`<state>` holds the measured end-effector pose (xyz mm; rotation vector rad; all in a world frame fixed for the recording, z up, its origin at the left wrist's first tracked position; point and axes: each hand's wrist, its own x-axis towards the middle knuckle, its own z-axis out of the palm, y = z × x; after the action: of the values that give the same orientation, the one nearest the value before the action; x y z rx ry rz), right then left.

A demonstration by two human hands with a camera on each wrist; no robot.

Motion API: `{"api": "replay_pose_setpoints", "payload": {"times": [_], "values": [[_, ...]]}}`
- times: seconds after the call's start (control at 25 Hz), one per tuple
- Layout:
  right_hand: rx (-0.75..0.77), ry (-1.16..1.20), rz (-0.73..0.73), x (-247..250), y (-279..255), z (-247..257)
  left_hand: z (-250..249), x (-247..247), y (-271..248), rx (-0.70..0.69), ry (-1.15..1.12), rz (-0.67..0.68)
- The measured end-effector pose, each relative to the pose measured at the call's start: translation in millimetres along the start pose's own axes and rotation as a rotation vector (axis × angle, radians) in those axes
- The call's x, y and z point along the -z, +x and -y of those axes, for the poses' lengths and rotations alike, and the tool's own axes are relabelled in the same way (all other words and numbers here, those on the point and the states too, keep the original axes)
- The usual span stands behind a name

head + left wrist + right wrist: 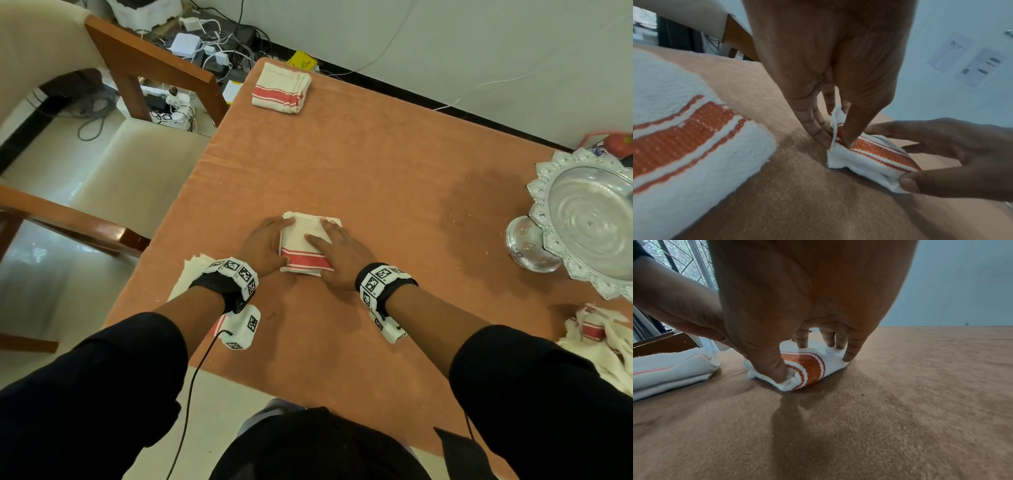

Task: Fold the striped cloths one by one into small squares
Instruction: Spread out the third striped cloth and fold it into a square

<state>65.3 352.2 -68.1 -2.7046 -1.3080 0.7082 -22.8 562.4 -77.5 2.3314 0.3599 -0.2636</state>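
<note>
A white cloth with a red stripe (305, 243), folded to a small thick square, lies on the orange table cover (376, 164) in front of me. My left hand (265, 245) is at its left edge; in the left wrist view its thumb (851, 134) sits on the stripe, with the cloth's raised edge (836, 116) pinched against the fingers. My right hand (339, 250) lies over the right half with straight fingers. Its thumb (772, 366) presses into the near folded edge.
Another folded striped cloth (191, 274) lies under my left wrist at the table's left edge. A third one (281, 89) sits at the far corner. Crumpled striped cloths (603, 339) are heaped at the right, by an ornate silver tray (548, 192). A wooden chair (137, 68) stands to the left.
</note>
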Motion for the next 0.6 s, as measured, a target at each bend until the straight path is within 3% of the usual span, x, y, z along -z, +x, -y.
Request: {"api": "replay_pose_setpoints", "payload": {"times": [0.24,0.44,0.6], "values": [[-0.026,0.058,-0.004,4.3,3.2,1.2,-5.3,7.6,0.0,-0.058,0.233,0.074],[-0.030,0.003,-0.011,3.0,10.0,1.1,-15.4,15.0,-4.2,-0.230,0.796,-0.009],[-0.032,-0.064,-0.033,4.0,9.7,5.2,-27.7,13.7,-3.3,-0.351,1.002,0.036]]}}
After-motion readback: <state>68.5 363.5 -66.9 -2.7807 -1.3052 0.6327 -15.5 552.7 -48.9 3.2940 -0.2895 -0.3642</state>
